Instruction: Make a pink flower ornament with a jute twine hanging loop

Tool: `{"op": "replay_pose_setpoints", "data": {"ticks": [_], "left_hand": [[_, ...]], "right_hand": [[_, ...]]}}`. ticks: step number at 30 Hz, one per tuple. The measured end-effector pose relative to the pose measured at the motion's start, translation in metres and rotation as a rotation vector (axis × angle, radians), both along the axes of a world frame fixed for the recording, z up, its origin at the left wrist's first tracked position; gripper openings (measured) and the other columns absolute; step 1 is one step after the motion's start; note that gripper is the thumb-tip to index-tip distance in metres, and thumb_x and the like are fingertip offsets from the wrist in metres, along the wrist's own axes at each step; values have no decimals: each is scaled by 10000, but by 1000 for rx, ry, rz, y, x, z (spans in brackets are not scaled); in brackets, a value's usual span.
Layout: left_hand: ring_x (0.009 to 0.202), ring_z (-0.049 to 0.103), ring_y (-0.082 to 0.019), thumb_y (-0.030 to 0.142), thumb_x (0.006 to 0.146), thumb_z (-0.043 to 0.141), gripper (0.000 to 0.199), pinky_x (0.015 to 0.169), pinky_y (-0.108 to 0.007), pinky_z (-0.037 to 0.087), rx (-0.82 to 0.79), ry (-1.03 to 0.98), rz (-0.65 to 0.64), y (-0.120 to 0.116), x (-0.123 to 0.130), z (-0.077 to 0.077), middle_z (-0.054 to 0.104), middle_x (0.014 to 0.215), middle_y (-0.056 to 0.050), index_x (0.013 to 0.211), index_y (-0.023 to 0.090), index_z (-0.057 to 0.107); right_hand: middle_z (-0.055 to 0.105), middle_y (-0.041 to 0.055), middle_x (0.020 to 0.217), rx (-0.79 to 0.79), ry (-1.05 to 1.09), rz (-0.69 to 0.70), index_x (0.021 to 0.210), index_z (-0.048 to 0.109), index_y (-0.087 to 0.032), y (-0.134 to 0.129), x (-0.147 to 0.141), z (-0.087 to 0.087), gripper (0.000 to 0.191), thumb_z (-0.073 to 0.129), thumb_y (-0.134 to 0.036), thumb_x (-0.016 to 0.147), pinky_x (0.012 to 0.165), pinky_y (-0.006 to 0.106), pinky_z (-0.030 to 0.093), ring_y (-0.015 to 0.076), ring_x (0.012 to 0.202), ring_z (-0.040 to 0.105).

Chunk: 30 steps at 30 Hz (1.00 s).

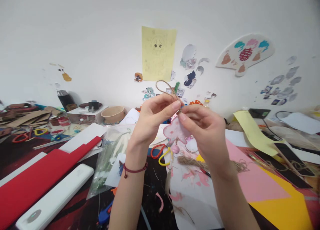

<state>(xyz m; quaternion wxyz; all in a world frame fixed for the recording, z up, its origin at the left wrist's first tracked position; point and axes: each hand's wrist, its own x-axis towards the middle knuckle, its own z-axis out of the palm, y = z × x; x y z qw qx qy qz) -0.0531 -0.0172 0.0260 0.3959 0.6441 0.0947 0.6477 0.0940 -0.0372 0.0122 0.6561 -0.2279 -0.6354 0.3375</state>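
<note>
Both hands are raised in front of the wall, fingertips close together. My left hand pinches a brown twine loop, which arches up above the fingers. In my right hand, thumb and fingers are closed on the twine just over a pink flower-shaped pendant. A small pink bell-like bead dangles under the pendant, with twine and a pale tassel trailing below. The exact knot between the fingertips is hidden.
Scissors with red and yellow handles lie beneath my hands, beside a twine bundle. Left are a white oblong device and red paper. Pink paper and a dark phone lie right.
</note>
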Motion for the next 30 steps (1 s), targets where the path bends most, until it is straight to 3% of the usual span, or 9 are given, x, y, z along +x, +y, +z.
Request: {"op": "replay_pose_setpoints", "data": {"ticks": [8,11,14,16,18,21,24,26,30], "left_hand": [[807,610,-96,325,876,760,157,770,-210,508,7,14,82,-6,1,0,681,875,-3,798,197,714],[835,628,-110,364,886,745,157,766,-227,508,11,94,166,-18,-7,3,708,941,-16,921,212,743],[863,640,-135,417,901,719,289,751,-253,488,-2,265,353,-44,-26,4,717,990,-41,1108,216,729],[844,641,-140,431,910,703,294,749,-268,464,-8,376,601,-70,-44,-3,727,989,-44,1098,207,731],[814,627,-142,421,918,692,237,749,-280,442,-27,492,916,-99,-61,-22,737,972,-31,1010,208,742],[744,604,-170,356,939,660,179,747,-322,418,-204,826,1253,-138,-75,-71,733,893,-13,1036,221,724],[999,636,-302,359,976,592,244,825,-405,428,-415,1285,1379,-164,-73,-128,727,1054,-87,1112,182,690],[1050,610,-367,407,988,551,357,821,-451,433,-479,1479,1474,-173,-67,-157,700,1111,-140,1205,141,650],[1024,607,-359,381,1001,520,381,818,-455,450,-503,1578,1460,-177,-60,-185,687,1071,-147,1263,116,602]], "right_hand": [[750,6,798,35,-35,-69,878,781,-234,-3,0,-2,95,812,-299,817,692,335,626,174,715,712],[742,1,799,56,-69,-99,876,770,-238,-9,0,-2,55,786,-278,841,711,331,614,167,729,705],[744,1,837,111,-73,-156,883,757,-245,-15,1,0,34,773,-253,853,726,314,598,155,749,698],[743,6,847,139,-77,-195,890,751,-245,-17,2,1,31,762,-241,862,739,312,594,154,760,696],[742,11,855,138,-79,-200,889,748,-241,-14,4,-1,31,760,-233,861,757,311,593,155,777,698],[741,15,840,64,-96,-112,867,740,-233,-2,4,-16,64,788,-246,827,752,307,590,159,776,702],[736,22,827,-91,-139,-5,878,713,-201,13,-4,-45,176,805,-327,798,692,283,569,152,747,691],[740,27,859,-189,-186,104,918,663,-188,21,-15,-71,259,772,-404,823,625,241,534,133,723,674],[779,64,910,-322,-413,396,1029,527,-206,27,-46,-127,339,580,-528,938,542,263,522,160,645,695]]}}
